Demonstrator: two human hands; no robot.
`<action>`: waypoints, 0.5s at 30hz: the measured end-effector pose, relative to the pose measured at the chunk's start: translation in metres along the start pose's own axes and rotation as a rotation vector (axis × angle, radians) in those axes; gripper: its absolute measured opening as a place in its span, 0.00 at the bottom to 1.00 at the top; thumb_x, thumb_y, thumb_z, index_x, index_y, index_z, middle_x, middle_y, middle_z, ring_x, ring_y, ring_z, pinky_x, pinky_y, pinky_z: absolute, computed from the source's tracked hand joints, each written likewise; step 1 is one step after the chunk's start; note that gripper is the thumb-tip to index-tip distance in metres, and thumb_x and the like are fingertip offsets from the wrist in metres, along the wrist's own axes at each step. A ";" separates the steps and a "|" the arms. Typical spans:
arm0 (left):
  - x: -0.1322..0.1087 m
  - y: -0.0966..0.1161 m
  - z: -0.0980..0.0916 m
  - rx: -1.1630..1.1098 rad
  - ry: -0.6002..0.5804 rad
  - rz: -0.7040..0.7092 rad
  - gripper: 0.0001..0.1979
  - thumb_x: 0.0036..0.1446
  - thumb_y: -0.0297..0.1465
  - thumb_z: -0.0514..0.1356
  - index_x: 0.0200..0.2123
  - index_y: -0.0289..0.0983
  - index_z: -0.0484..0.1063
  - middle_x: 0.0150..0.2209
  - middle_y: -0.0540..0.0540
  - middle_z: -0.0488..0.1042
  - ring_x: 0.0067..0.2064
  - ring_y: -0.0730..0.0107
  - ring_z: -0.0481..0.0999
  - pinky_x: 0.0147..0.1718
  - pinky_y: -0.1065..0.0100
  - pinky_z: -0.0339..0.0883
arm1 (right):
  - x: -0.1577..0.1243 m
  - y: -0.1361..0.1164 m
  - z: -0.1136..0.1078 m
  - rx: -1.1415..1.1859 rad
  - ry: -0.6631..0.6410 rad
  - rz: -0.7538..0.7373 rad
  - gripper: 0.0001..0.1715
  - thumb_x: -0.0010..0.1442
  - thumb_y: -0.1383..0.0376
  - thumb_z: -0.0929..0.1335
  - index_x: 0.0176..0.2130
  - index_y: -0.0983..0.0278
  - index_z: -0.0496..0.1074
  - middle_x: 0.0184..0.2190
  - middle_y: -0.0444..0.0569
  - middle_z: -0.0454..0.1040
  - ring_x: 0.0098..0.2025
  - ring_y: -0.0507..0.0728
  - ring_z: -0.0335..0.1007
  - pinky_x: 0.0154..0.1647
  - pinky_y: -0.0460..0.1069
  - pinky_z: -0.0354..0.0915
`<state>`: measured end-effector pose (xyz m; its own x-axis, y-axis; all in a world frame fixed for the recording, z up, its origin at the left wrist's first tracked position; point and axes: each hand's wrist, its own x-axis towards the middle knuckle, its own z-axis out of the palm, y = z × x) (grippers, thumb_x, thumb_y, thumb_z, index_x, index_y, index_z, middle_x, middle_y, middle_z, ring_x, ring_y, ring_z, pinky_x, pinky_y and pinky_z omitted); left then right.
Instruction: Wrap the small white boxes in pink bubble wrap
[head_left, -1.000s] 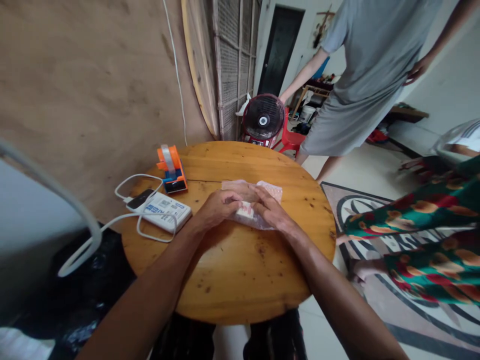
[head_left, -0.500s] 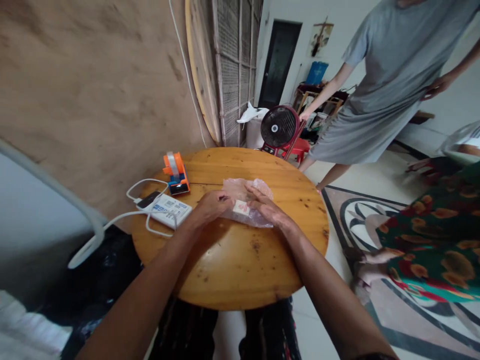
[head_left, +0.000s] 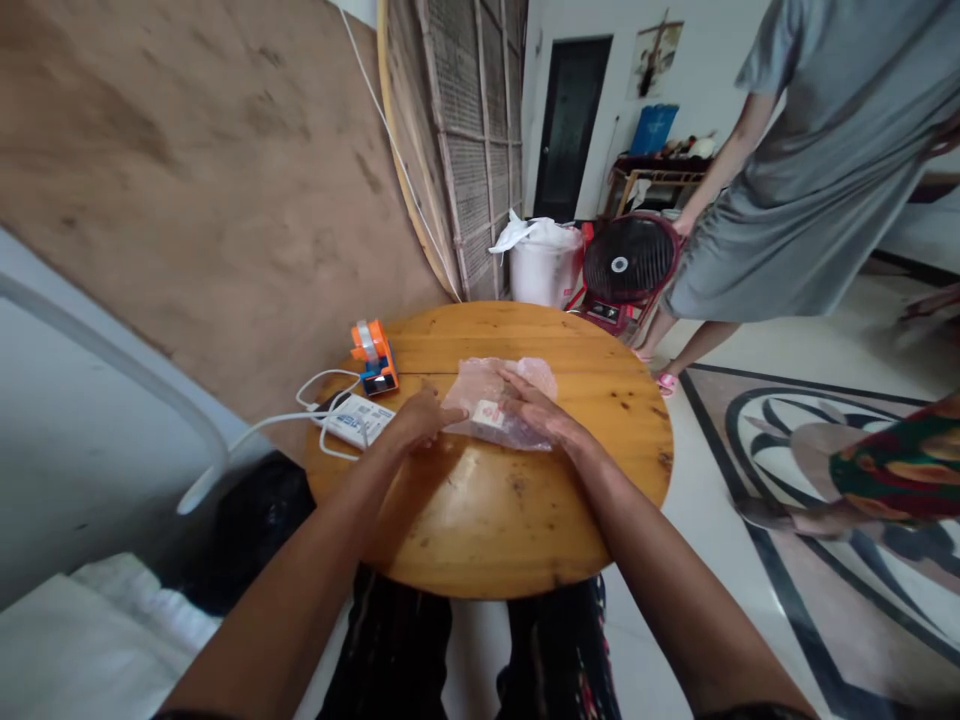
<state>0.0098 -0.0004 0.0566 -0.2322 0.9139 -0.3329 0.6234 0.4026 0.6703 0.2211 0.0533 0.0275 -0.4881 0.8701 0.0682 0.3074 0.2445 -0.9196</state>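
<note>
A clear pinkish plastic bag (head_left: 484, 391) with a small red-and-white label lies flat on the round wooden table (head_left: 495, 500). My left hand (head_left: 424, 418) rests at the bag's left edge, fingers curled against the plastic. Stretched across the bag's right side, my right hand (head_left: 536, 408) presses it down with flat fingers.
An orange and blue tape dispenser (head_left: 374, 356) and a white power bank (head_left: 358, 420) with a phone and white cables sit at the table's left. A person in a grey dress (head_left: 817, 170) stands beyond the table by a red fan (head_left: 628, 268) and a white bin (head_left: 544, 262).
The view has swung to the left, so the table and bag sit further right. My hands have drawn slightly apart over the bag. The person in grey has stepped to the right.
</note>
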 end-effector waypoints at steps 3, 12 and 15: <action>0.001 0.002 0.006 -0.135 -0.029 -0.019 0.25 0.51 0.36 0.66 0.50 0.32 0.68 0.18 0.56 0.63 0.18 0.75 0.63 0.18 0.74 0.61 | 0.002 0.004 0.000 -0.007 0.007 0.013 0.43 0.52 0.64 0.69 0.66 0.53 0.58 0.65 0.43 0.60 0.67 0.64 0.53 0.68 0.62 0.50; -0.002 0.018 0.016 -0.200 0.007 0.062 0.06 0.52 0.30 0.61 0.26 0.33 0.69 0.15 0.55 0.63 0.15 0.81 0.59 0.16 0.76 0.59 | 0.003 0.002 0.002 -0.089 -0.014 -0.042 0.44 0.54 0.66 0.68 0.67 0.61 0.55 0.68 0.50 0.55 0.69 0.63 0.50 0.69 0.60 0.47; -0.002 0.021 0.020 -0.198 0.047 0.102 0.06 0.52 0.30 0.59 0.25 0.34 0.68 0.15 0.55 0.62 0.15 0.80 0.59 0.17 0.75 0.59 | 0.003 0.002 0.003 -0.096 -0.018 -0.075 0.44 0.54 0.67 0.68 0.67 0.60 0.55 0.68 0.50 0.56 0.69 0.63 0.50 0.70 0.61 0.46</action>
<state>0.0379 0.0051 0.0584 -0.2126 0.9501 -0.2284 0.4874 0.3057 0.8179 0.2179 0.0549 0.0247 -0.5271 0.8402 0.1273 0.3457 0.3488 -0.8711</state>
